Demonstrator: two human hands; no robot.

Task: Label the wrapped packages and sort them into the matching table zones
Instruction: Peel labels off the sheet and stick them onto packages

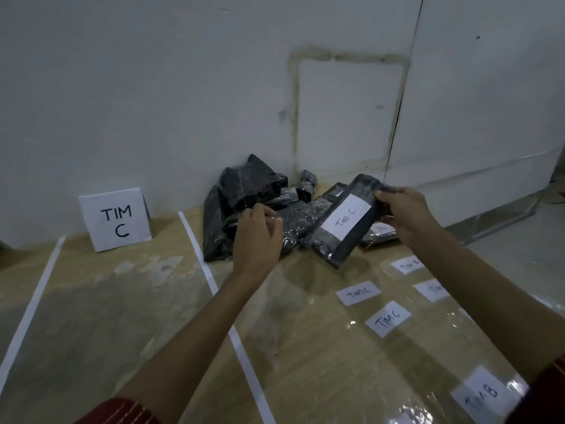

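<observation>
Against wall (153, 87), pile (244, 185) half hidden behind left hand (256, 237), grip unclear; right hand (403, 212) pinches labelled package (342, 221).

right-edge label (433, 289): last letter unreadable (forearm (477, 289) covers its end) | flat package (379, 231): mostly under labelled package (342, 223), its writing blurred | left hand (256, 237): whether fingers (273, 220) touch pile (241, 185) unclear | sleeves (122, 413): cut off by the bottom edge

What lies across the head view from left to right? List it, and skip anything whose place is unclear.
From the left: white tape line → TIM C sign → left hand → package labelled TIM C → right hand, which grips that package's far end.
</observation>
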